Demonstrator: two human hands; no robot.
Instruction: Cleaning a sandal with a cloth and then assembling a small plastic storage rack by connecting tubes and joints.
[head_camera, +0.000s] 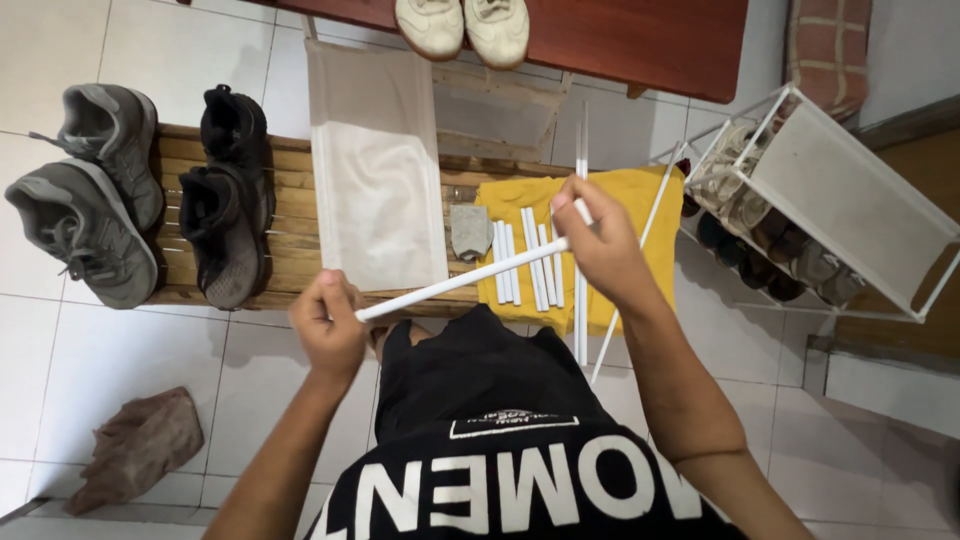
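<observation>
A slim white tube (465, 278), straight, smooth and plain, is held slantwise in the air above the near edge of a low wooden slat bench (290, 245), its lower end toward the person and its upper end rising to the right. The left hand (330, 325) is closed around the lower end, fingers curled about it; the right hand (600, 245) pinches the upper end between thumb and fingertips. Just beyond the tube, a row of shorter white tubes (530, 262) lies side by side on a yellow cloth (640, 225) spread over the right part of the bench, and a few long thin white rods (581, 270) stand or lean across that cloth. A small grey rag (469, 232) lies beside the cloth, and a white fabric panel (375, 165) covers the middle of the bench. Farther left on the slats sit a pair of black shoes (228, 195) and a pair of grey sneakers (95, 190). A white wire shoe rack (850, 205) lies tipped on the tiled floor at the right, shoes inside, and a brown crumpled cloth (135, 450) lies on the floor at lower left.
</observation>
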